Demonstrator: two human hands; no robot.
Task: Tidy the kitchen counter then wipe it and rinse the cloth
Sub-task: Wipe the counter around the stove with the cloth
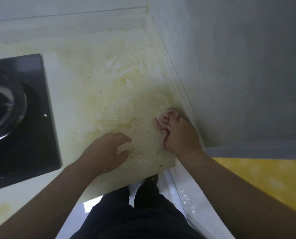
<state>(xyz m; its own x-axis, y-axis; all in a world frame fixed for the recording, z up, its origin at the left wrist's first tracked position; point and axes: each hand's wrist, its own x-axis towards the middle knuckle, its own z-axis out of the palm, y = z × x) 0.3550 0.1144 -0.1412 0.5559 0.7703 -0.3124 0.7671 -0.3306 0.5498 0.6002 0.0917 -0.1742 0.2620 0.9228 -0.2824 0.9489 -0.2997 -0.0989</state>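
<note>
A pale kitchen counter (95,69) shows yellowish stains, wet smears and small crumbs across its middle. My right hand (181,135) grips a crumpled pink cloth (162,120) and presses it on the counter close to the right wall edge. My left hand (107,150) hovers low over the counter near its front edge, fingers spread and loosely bent, holding nothing. Part of the cloth is hidden under my right hand.
A black gas hob (23,118) with a burner (4,102) fills the left side. A grey wall (238,75) bounds the counter on the right, a tiled wall (57,7) at the back. Below the counter's front edge are my dark trousers (143,213) and a yellow surface (264,178).
</note>
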